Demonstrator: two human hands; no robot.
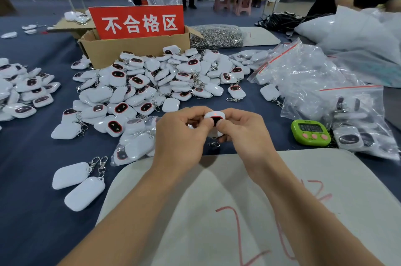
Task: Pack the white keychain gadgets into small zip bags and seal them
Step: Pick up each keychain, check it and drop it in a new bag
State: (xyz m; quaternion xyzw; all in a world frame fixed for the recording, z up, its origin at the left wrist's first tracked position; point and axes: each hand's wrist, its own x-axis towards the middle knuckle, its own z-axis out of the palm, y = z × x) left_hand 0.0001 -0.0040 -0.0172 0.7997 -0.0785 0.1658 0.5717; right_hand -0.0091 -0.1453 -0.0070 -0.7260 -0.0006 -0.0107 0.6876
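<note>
Both hands hold one white keychain gadget (214,115) just above the table's middle; a small red light glows on its dark face. My left hand (181,135) pinches its left side and my right hand (243,131) grips its right side, thumb on the face. Its metal clasp (213,144) hangs below. A big heap of loose white gadgets (156,83) lies beyond the hands. Small zip bags with red seal strips (303,76) are piled at the right, some holding gadgets. A clear bag with gadgets inside (134,142) lies left of my left hand.
A cardboard box (138,48) with a red sign stands behind the heap, and a bag of metal clasps (217,36) beside it. A green timer (310,132) sits at the right. Two gadgets (78,183) lie at the near left. A white board with red marks (238,211) lies under my forearms.
</note>
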